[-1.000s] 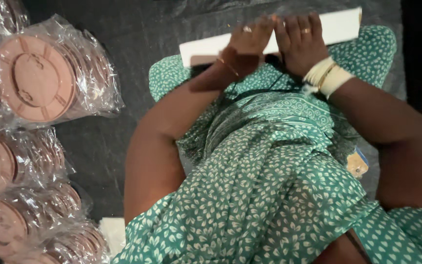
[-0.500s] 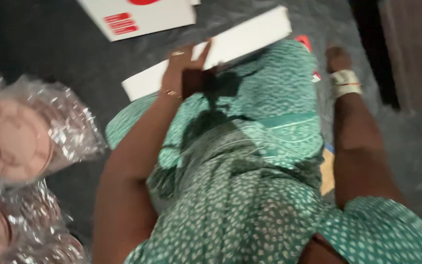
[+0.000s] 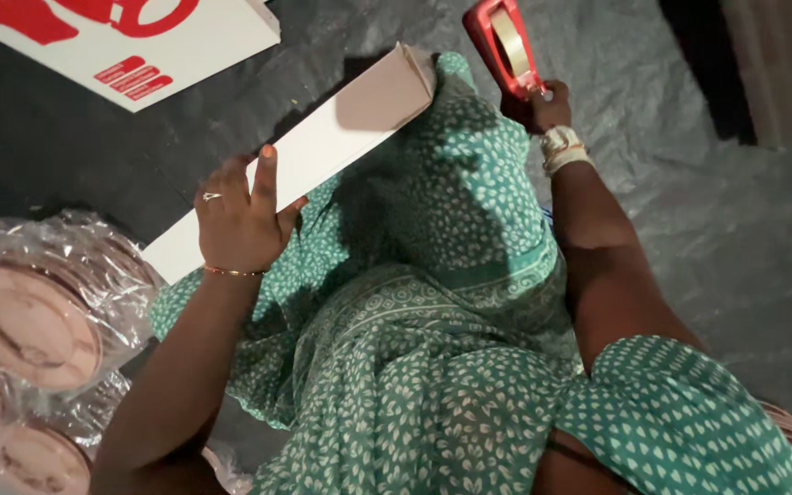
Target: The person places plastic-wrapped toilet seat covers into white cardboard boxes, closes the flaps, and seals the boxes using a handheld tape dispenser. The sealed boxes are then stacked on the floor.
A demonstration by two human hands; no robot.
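Left hand (image 3: 240, 225) lies flat on a long, flat white cardboard box (image 3: 322, 151), fingers spread over its near end, pressing rather than clasping; the box rests slantwise across the person's lap, on the green patterned dress (image 3: 432, 302), its far end open and showing a hollow interior. Right hand (image 3: 547, 105) is clenched around the handle of a red tape dispenser (image 3: 504, 46), held up just beyond the box's open end, roll of pale tape visible in the frame. Judgement on handling: the box looks light and fairly stiff along its length but easily crushed at the open end, so it is best held by the long edges or pinned flat as now (a smooth card face may slide on the fabric). The dispenser is rigid, with a toothed edge presumably near the roll; its handle is the place for the grip. Nearby: a white printed carton (image 3: 139, 46) on the dark plastic-covered floor (image 3: 689, 211), and clear bags of stacked pinkish round lids (image 3: 29, 321) at the left.
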